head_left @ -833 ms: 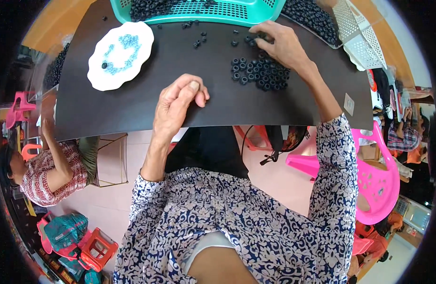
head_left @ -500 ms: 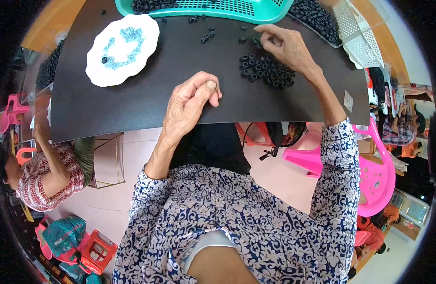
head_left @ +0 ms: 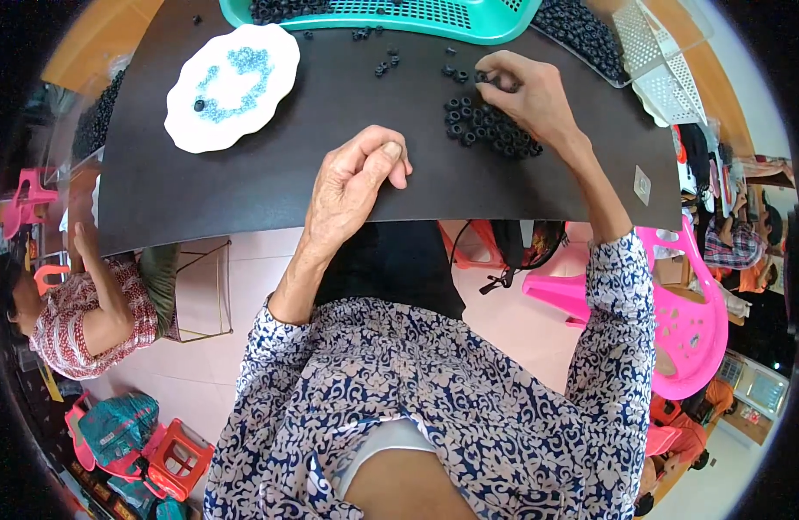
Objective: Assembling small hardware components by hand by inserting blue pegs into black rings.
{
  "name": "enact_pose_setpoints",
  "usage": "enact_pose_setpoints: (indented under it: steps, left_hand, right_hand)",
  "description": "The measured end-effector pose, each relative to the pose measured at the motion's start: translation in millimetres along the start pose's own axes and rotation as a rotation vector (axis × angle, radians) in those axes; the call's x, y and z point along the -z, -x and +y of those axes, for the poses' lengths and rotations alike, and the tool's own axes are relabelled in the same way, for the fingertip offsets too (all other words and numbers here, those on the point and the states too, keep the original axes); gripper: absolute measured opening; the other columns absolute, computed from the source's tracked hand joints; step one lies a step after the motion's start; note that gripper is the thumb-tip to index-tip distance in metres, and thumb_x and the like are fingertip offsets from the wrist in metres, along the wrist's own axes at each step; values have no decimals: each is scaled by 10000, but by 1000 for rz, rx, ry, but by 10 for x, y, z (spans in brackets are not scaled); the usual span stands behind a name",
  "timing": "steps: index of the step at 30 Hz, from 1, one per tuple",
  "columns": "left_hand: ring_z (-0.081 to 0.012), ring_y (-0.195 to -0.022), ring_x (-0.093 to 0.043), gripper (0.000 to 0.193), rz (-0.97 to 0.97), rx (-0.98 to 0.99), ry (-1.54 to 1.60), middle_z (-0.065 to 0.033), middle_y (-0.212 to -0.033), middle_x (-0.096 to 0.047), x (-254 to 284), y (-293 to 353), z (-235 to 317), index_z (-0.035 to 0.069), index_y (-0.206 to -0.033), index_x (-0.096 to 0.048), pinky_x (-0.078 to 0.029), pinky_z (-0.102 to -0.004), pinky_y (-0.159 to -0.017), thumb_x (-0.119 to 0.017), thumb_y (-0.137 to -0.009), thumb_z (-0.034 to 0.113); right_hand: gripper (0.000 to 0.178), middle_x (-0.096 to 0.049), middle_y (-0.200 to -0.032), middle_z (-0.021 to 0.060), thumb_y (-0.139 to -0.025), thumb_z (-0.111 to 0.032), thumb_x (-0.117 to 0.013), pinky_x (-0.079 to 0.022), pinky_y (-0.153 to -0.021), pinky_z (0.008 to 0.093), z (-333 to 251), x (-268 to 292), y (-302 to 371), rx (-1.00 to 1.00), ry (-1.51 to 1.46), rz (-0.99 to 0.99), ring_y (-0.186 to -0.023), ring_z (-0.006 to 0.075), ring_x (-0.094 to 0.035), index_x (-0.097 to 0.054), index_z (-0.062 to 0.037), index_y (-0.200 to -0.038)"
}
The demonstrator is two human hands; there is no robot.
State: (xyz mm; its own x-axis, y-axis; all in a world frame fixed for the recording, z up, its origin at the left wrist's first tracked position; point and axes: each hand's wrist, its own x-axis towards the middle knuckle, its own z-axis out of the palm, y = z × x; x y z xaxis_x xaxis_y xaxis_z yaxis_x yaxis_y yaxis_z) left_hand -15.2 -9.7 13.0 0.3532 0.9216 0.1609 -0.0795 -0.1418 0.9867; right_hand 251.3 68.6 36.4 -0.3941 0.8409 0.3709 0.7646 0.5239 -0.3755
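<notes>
My left hand (head_left: 356, 178) rests on the near part of the black table (head_left: 243, 186), fingers curled loosely with the thumb against the forefinger; whether it holds anything is hidden. My right hand (head_left: 529, 95) reaches further out and pinches a small black ring at its fingertips, just above a pile of black rings (head_left: 490, 130). A few loose rings (head_left: 384, 62) lie scattered between the pile and the teal basket (head_left: 469, 19).
A white scalloped plate (head_left: 234, 87) with small blue pieces and one black ring sits at the far left. A clear tray of black rings (head_left: 590, 35) and a white mesh piece (head_left: 664, 69) lie far right. Another person (head_left: 78, 303) sits at left; pink chair (head_left: 677, 303) at right.
My left hand has slid a little toward the middle of the table. My right hand stays at the top of the ring pile. The view has shifted slightly.
</notes>
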Motion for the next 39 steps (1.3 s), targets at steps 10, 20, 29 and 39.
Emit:
enact_pose_setpoints:
  steps: [10, 20, 29, 39]
  left_hand:
    - [-88, -759, -568, 226, 97, 52, 230, -30, -808, -634, 33, -28, -41, -22, -1036, -623, -463, -219, -731, -501, -966, 155]
    - [-195, -868, -597, 231, -17, 152, 875, -100, -974, -595, 122, -81, -61, -54, -1075, -576, -512, -358, -812, -538, -956, 141]
    - [-133, -830, -607, 217, 46, 161, 770, -79, -932, -637, 182, -35, -79, -55, -1036, -617, -518, -292, -783, -595, -915, 124]
    - [-121, -821, -601, 215, 130, 170, 494, -62, -899, -637, 302, 147, -39, -47, -1059, -618, -488, -236, -788, -588, -909, 104]
  right_hand:
    - [283, -584, -1015, 8, -776, 89, -692, -441, -813, 213, -803, -302, 163, -106, -772, 25, -908, 74, -522, -635, 16, -1043]
    - [231, -609, -1050, 66, -797, 58, -688, -512, -685, 218, -1009, -633, 111, -73, -1349, 95, -846, 110, -599, -646, 12, -1020]
    - [243, -628, -1032, 68, -744, 27, -725, -469, -722, 230, -1030, -516, 52, 94, -829, 62, -895, 120, -594, -655, -7, -975]
    - [162, -620, -1014, 62, -823, 69, -613, -456, -796, 222, -1201, -404, -224, -177, -974, -211, -894, 101, -572, -636, 32, -979]
